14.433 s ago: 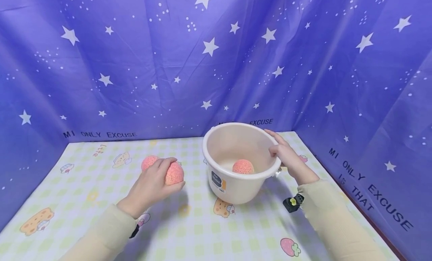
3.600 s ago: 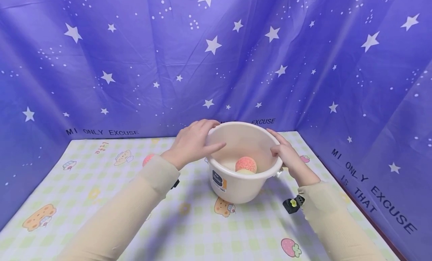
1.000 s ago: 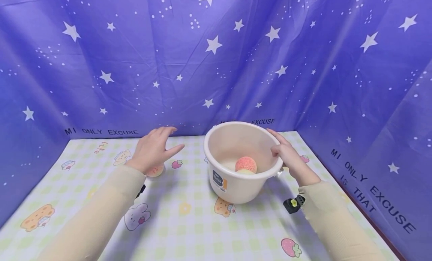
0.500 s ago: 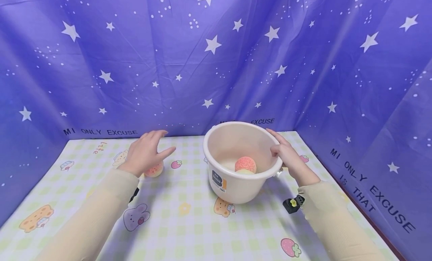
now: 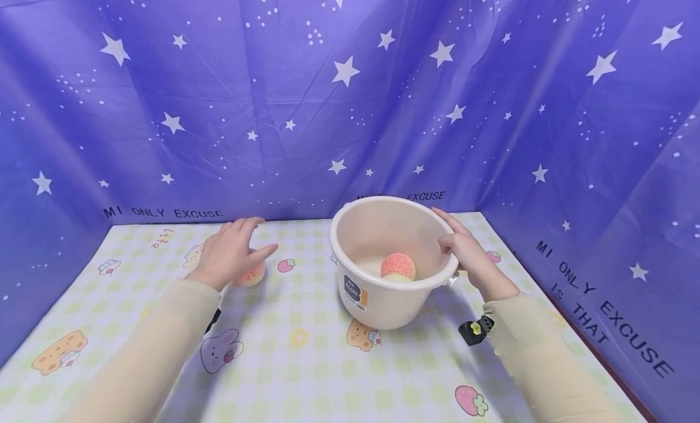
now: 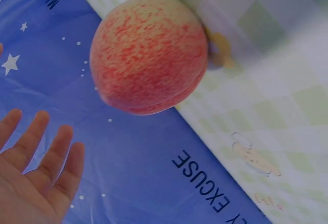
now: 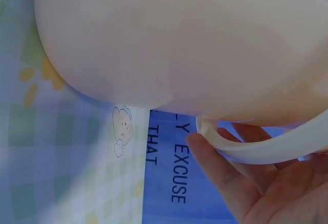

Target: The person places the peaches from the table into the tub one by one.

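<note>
In the head view my left hand point(image 5: 224, 256) hovers with spread fingers over a pink-and-yellow peach point(image 5: 251, 275) on the tablecloth, partly covering it. The left wrist view shows that peach point(image 6: 148, 55) whole, apart from the extended fingers point(image 6: 54, 157). A cream bucket point(image 5: 377, 304) with a dark label stands on the table, its mouth tipped toward me. Inside it a peach point(image 5: 398, 266) is visible; the near wall hides part of the bottom. My right hand point(image 5: 473, 262) grips the bucket's right rim. From the right wrist, curled fingers show by the white handle point(image 7: 266, 152).
A green-and-white checked tablecloth point(image 5: 306, 374) with cartoon prints covers the table. Behind and to the right hangs a blue star-patterned curtain point(image 5: 219, 95), meeting the table's far and right edges. Black wrist cameras point(image 5: 474, 330) sit at the cuffs.
Earlier my left hand held a peach, then was at the bucket's left rim. Over the last second it moved left and lower, to the remaining tabletop peach. Right hand and bucket stay put.
</note>
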{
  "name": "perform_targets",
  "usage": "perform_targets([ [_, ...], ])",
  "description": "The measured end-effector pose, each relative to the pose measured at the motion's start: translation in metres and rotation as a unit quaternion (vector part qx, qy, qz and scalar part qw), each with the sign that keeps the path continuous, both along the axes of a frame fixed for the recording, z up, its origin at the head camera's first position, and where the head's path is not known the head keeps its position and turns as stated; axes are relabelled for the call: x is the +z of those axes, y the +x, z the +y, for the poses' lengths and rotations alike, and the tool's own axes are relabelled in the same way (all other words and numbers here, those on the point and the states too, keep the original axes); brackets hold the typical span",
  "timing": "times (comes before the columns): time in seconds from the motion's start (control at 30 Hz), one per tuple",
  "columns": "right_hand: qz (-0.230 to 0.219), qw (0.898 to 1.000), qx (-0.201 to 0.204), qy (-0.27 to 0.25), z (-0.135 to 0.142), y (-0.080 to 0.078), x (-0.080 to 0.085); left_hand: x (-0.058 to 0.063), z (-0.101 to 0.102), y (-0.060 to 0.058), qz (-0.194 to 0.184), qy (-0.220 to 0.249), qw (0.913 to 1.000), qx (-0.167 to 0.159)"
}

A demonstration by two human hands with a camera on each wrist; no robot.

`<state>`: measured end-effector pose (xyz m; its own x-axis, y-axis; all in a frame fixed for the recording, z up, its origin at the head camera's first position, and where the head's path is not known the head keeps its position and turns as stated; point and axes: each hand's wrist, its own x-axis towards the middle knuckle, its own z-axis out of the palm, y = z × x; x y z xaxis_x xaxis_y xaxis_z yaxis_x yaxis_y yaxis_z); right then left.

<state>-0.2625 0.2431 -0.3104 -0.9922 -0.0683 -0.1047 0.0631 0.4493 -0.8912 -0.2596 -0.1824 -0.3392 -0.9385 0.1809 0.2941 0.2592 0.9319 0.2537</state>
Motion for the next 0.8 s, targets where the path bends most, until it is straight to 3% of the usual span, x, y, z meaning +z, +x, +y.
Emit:
perform_targets([
  [0.3,0.0,1.0,0.005,-0.007,-0.002,0.0,0.002,-0.013,-0.003,0.002,-0.014,0.001,0.9998,0.01],
  [0.8,-0.003,1.0,0.002,-0.003,0.0,0.001,0.002,-0.022,-0.008,0.005,-0.045,-0.006,0.9984,0.033],
])
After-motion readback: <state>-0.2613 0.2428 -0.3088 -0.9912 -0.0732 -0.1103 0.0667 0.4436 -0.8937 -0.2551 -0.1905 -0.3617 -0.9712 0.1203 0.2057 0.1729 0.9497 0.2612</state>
